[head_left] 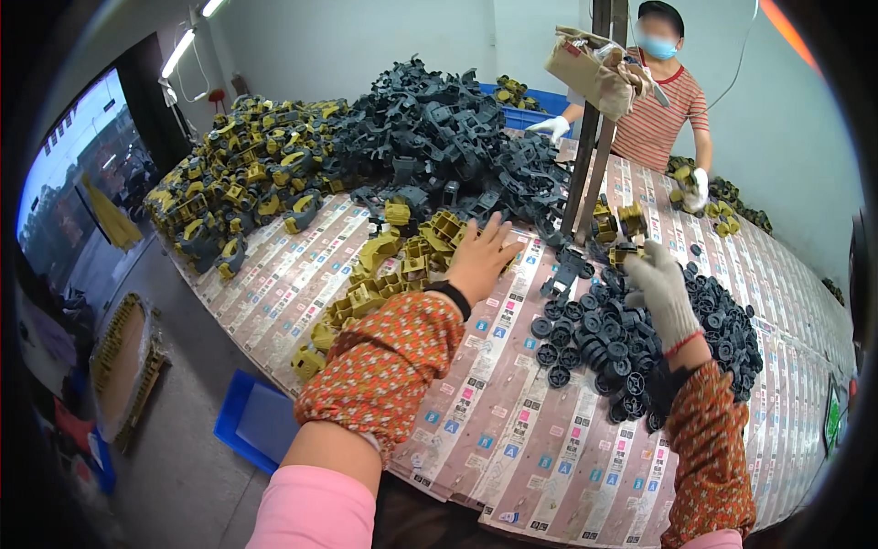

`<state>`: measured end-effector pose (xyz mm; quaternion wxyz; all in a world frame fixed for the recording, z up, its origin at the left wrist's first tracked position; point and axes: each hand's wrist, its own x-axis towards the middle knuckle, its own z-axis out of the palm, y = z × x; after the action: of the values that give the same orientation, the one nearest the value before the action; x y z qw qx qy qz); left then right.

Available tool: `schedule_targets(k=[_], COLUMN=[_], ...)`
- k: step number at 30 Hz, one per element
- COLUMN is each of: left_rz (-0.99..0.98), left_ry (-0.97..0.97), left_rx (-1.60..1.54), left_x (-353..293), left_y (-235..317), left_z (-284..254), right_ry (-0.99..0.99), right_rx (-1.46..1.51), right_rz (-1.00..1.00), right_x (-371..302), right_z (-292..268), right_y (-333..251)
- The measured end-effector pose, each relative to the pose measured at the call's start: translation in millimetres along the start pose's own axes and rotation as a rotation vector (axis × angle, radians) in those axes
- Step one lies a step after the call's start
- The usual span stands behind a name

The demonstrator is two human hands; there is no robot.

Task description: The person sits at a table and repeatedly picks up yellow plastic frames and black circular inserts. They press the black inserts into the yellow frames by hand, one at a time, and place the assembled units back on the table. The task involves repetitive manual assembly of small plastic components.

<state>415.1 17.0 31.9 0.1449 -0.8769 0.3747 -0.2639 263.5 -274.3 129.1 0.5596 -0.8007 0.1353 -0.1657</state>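
Note:
My bare left hand (pixel 480 261) is spread over the right end of a row of yellow plastic toy-vehicle body parts (pixel 366 284). Its fingers are apart, and I see nothing gripped in them. My right hand (pixel 660 291), in a pale knitted glove, reaches over the far side of a heap of black toy wheels (pixel 604 334). Its fingers look apart. Beside their tips is a yellow and black toy vehicle (pixel 626 253); whether they touch it is unclear. A dark grey plastic part (pixel 569 272) lies between my two hands.
A tall heap of dark grey parts (pixel 425 128) and a pile of yellow and grey toy vehicles (pixel 256 156) cover the table's far left. A metal post (pixel 593 137) rises ahead. Across the table, a person (pixel 654 114) wearing white gloves handles yellow parts. A blue bin (pixel 256 421) stands lower left.

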Motion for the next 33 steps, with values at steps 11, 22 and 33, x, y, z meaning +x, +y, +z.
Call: schedule_targets(k=[11, 22, 33], left_rz=[0.082, 0.548, -0.599], left_ry=[-0.191, -0.028, -0.329], left_rx=[-0.096, -0.627, -0.808], left_x=[9, -131, -138], left_y=[11, 52, 46], left_z=[-7, -100, -73], right_ry=[-0.354, -0.373, -0.176], right_rx=[-0.396, -0.4, -0.607], right_rz=[-0.186, -0.107, -0.302], right_x=[-121, -200, -221], right_z=[-44, -89, -90], right_y=[23, 49, 64])
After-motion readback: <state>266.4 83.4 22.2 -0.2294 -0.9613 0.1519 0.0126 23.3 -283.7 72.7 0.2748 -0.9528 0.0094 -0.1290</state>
